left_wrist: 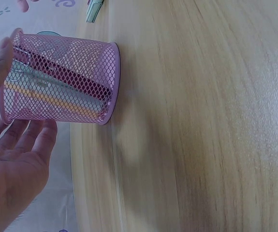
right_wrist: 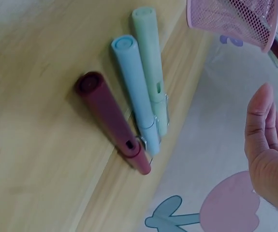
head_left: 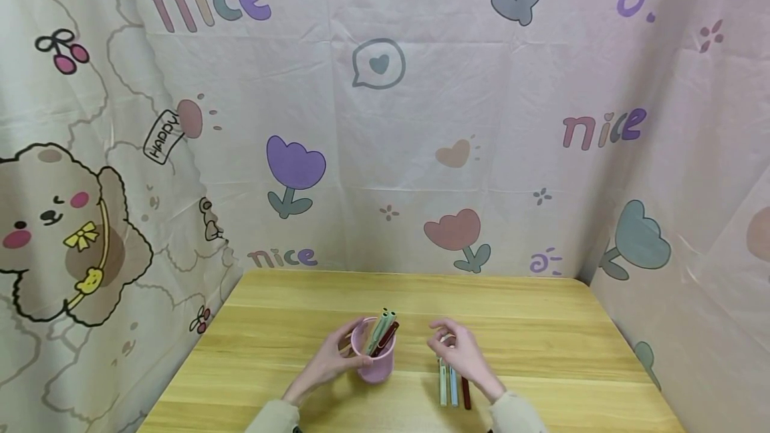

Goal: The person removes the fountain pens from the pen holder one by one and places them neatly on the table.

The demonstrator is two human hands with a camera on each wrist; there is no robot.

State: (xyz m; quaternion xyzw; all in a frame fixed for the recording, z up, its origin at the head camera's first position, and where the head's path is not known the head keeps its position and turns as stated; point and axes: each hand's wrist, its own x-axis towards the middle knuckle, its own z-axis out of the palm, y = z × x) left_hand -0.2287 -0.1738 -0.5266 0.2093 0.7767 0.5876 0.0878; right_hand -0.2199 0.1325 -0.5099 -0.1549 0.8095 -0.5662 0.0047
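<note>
A pink mesh pen cup is gripped by my left hand, thumb on the near side of the rim and fingers round the far side. Several pens lean in it, among them pale green pens and a dark red pen; the mesh in the left wrist view also shows a yellowish one. My right hand hovers over three loose pens, its fingers loosely bent and holding nothing. Those are a light green pen, a light blue pen and a dark red pen, lying side by side.
The wooden table reaches back to a printed cloth hanging behind it and at both sides. The loose pens lie to the right of the cup, near the front of the table.
</note>
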